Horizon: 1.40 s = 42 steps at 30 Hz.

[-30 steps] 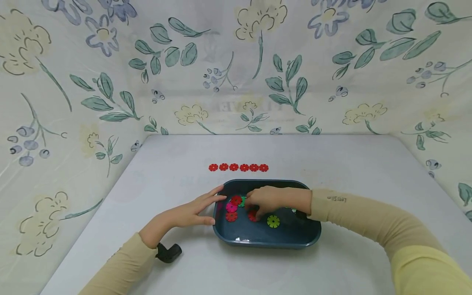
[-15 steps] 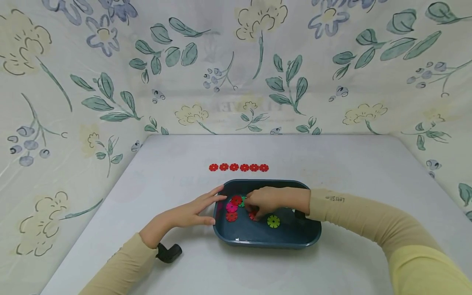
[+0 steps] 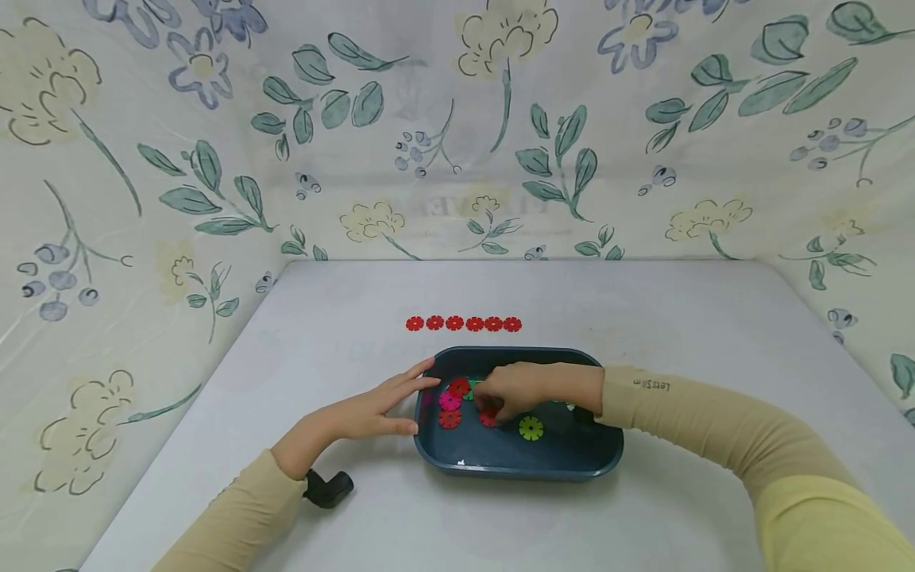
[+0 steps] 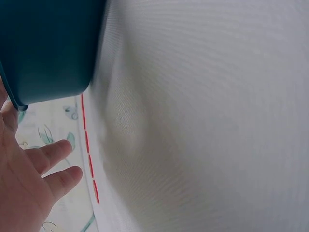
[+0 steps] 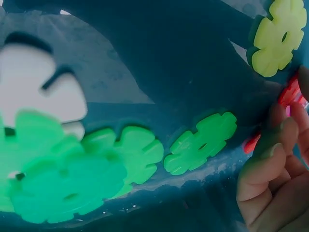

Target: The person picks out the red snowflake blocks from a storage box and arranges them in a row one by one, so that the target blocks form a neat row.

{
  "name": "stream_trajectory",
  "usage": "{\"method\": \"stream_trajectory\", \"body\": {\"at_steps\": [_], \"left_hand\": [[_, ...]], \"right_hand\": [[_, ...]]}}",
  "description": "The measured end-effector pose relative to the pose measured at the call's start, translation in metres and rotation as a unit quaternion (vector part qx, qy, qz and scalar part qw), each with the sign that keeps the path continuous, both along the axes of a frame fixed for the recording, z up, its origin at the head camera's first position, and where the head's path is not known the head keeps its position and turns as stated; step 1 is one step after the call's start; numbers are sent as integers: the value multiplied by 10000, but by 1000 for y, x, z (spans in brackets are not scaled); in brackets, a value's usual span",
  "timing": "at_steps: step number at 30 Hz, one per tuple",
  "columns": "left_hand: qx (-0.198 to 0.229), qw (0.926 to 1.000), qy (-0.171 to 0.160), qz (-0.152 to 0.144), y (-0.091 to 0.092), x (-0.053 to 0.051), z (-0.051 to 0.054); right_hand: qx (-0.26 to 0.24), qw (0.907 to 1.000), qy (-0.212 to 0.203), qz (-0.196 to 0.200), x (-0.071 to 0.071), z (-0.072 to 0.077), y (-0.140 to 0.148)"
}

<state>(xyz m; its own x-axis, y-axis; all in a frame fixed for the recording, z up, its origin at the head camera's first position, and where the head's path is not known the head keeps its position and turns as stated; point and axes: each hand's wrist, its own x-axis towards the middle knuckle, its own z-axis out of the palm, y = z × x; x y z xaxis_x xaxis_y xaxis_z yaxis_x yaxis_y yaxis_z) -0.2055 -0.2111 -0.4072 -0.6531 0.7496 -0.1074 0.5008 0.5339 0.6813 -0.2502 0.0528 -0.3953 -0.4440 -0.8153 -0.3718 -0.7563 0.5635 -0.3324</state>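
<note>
A dark blue tray (image 3: 515, 462) holds several flower-shaped discs. My left hand (image 3: 372, 409) rests at its left rim with fingers spread; in the left wrist view this hand (image 4: 24, 179) lies beside the tray wall (image 4: 53, 58). Inside the tray my right hand (image 3: 518, 389) has curled fingers, thumb and fingertips closed on a red disc (image 3: 488, 418), partly hidden. The right wrist view has the hand (image 5: 275, 179) by a red disc (image 5: 289, 91). Left of it lie a pink disc (image 3: 449, 400) and red discs (image 3: 449, 419); a yellow-green disc (image 3: 531, 429) lies to its right.
Several red discs (image 3: 454, 323) form a row on the white table (image 3: 343, 318) behind the tray. Green discs (image 5: 200, 144) and a white disc (image 5: 38, 82) lie in the tray's right part. A patterned cloth (image 3: 429, 191) hangs behind and at the sides.
My right fingers and thumb have drawn slightly closer together over the red disc, covering more of it. The left hand stays at the rim.
</note>
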Motion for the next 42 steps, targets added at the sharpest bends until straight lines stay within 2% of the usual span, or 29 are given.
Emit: {"method": "stream_trajectory", "body": {"at_steps": [5, 15, 24, 29, 35, 42], "left_hand": [[-13, 10000, 27, -13, 0, -1, 0], [5, 10000, 50, -28, 0, -2, -1], [-7, 10000, 55, -9, 0, -1, 0], [-20, 10000, 44, 15, 0, 1, 0], [-30, 10000, 36, 28, 0, 1, 1], [-47, 10000, 35, 29, 1, 0, 1]], "right_hand": [[3, 9999, 118, -34, 0, 0, 0], [-82, 9986, 485, 184, 2, -2, -1], [-129, 9991, 315, 251, 2, 1, -3], [-502, 9984, -272, 18, 0, -1, -3], [-869, 9882, -1161, -498, -4, -1, 0], [-1033, 9796, -1454, -931, -9, 12, 4]]}}
